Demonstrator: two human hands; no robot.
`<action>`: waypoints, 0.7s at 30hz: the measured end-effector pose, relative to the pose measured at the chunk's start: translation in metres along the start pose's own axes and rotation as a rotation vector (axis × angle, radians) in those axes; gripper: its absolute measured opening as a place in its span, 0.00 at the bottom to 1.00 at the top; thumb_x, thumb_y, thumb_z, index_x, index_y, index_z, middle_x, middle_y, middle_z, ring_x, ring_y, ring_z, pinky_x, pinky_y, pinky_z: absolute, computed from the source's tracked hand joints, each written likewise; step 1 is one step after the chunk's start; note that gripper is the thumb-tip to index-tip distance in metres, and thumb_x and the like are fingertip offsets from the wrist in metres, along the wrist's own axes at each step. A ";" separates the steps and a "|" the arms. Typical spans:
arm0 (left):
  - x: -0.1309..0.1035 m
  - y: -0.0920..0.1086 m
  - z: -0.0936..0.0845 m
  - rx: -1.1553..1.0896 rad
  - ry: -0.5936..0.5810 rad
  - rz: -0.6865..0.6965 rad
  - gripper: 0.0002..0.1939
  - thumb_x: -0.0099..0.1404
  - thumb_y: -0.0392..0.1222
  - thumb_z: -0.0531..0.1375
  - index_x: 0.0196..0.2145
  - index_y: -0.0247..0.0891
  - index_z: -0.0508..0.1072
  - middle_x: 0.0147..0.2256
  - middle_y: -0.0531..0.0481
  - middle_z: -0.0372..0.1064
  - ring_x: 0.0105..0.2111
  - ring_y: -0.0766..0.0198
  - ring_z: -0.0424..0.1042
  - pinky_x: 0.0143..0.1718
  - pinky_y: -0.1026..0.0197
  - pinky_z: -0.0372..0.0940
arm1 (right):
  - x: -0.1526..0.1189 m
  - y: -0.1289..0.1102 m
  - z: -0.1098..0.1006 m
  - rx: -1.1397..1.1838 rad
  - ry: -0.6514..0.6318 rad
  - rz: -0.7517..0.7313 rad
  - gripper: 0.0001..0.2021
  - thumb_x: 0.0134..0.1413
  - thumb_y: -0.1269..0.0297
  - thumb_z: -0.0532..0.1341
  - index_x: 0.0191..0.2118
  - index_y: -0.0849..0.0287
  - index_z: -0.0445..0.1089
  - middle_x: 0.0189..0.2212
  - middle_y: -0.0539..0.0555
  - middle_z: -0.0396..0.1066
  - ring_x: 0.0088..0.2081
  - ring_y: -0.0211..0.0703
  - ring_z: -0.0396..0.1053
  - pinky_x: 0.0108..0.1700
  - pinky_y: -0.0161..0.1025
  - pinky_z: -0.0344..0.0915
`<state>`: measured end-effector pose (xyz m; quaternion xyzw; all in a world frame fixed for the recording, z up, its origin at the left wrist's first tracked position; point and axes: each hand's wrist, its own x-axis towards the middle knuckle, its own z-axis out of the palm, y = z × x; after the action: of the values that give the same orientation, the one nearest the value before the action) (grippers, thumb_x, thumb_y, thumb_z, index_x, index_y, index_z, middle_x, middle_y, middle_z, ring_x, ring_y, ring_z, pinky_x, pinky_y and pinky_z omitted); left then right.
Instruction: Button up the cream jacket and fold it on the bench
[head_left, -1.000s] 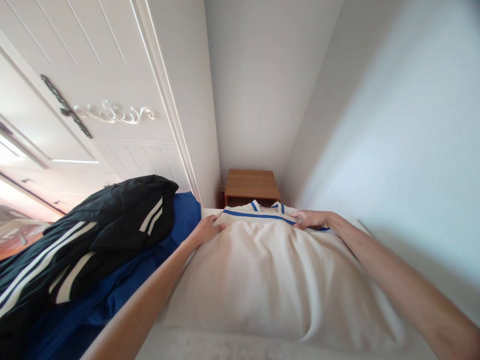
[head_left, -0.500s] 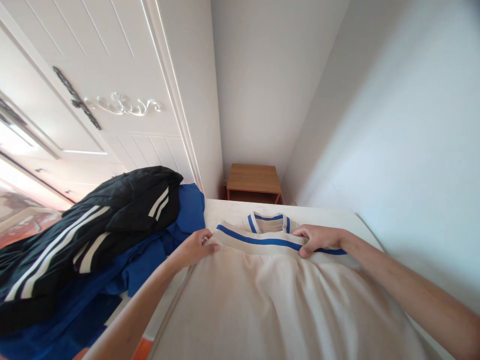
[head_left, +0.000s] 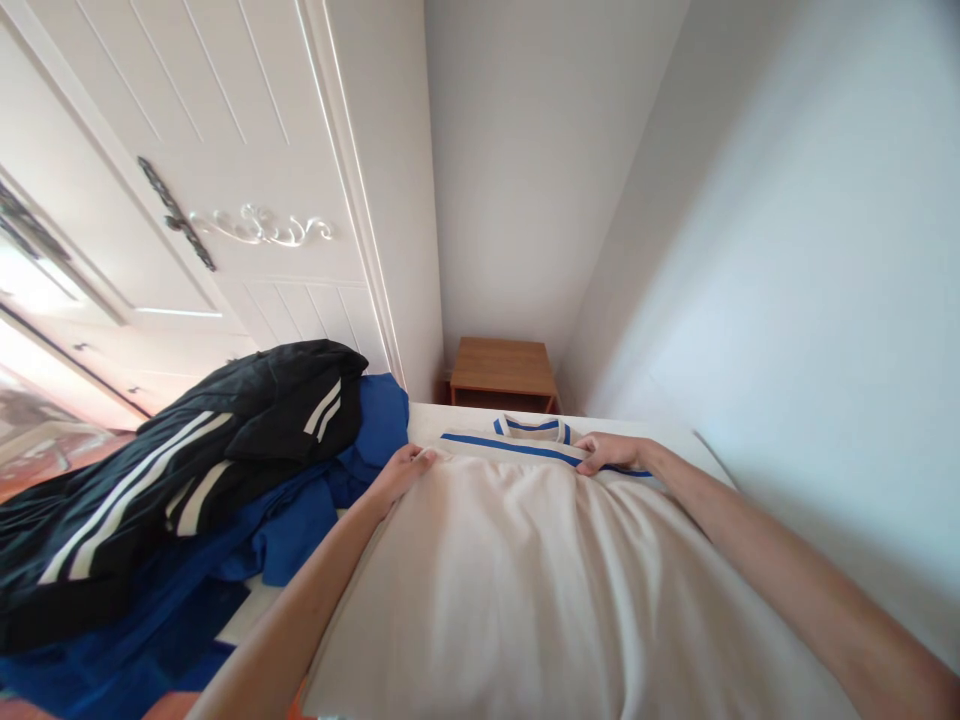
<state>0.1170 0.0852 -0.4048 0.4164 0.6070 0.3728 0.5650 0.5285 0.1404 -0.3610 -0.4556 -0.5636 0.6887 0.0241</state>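
Observation:
A cream shirt (head_left: 510, 570) with blue stripes fills the lower middle of the view, its fabric falling in loose folds toward me. My left hand (head_left: 403, 472) pinches the left end of its blue-striped band, thumb on top. The band's right part is gripped by my right hand (head_left: 611, 452), with fingers behind and thumb in front. Just beyond the band, a blue-trimmed cream collar (head_left: 532, 430) lies on the white surface (head_left: 427, 420). Whatever lies under the spread fabric is hidden.
At left, a black garment with white stripes (head_left: 247, 430) is heaped over blue clothing (head_left: 300, 535). A white wardrobe (head_left: 270, 130) rises behind the heap. A small wooden bedside table (head_left: 501, 366) stands beyond the far edge, and a pale wall (head_left: 810, 300) borders the right.
Both hands, still gripping the band, have moved slightly up and away in view. The band and collar now appear flatter, and more of the cream fabric shows. My view has shifted slightly.

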 end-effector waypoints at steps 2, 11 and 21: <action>0.010 -0.005 0.001 0.049 0.079 -0.011 0.20 0.50 0.54 0.68 0.28 0.35 0.68 0.23 0.53 0.66 0.23 0.67 0.64 0.24 0.67 0.56 | 0.002 0.010 -0.004 0.057 -0.041 0.006 0.25 0.34 0.58 0.75 0.42 0.63 0.74 0.40 0.57 0.76 0.42 0.48 0.74 0.50 0.43 0.68; -0.017 0.002 0.000 0.010 0.005 0.062 0.30 0.51 0.65 0.65 0.38 0.35 0.71 0.31 0.49 0.72 0.29 0.64 0.70 0.29 0.65 0.62 | -0.010 0.004 0.000 -0.009 -0.039 -0.002 0.25 0.29 0.63 0.75 0.40 0.63 0.74 0.39 0.56 0.76 0.39 0.47 0.74 0.46 0.42 0.70; -0.023 0.009 0.004 0.137 0.023 0.066 0.33 0.51 0.44 0.70 0.53 0.36 0.66 0.39 0.45 0.74 0.33 0.60 0.74 0.34 0.63 0.67 | -0.023 -0.034 -0.019 -0.370 0.179 -0.121 0.25 0.34 0.54 0.73 0.40 0.63 0.77 0.39 0.55 0.77 0.40 0.51 0.73 0.45 0.40 0.67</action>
<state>0.1224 0.0672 -0.3885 0.4696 0.6233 0.3538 0.5156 0.5380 0.1547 -0.3189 -0.4771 -0.7023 0.5274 0.0314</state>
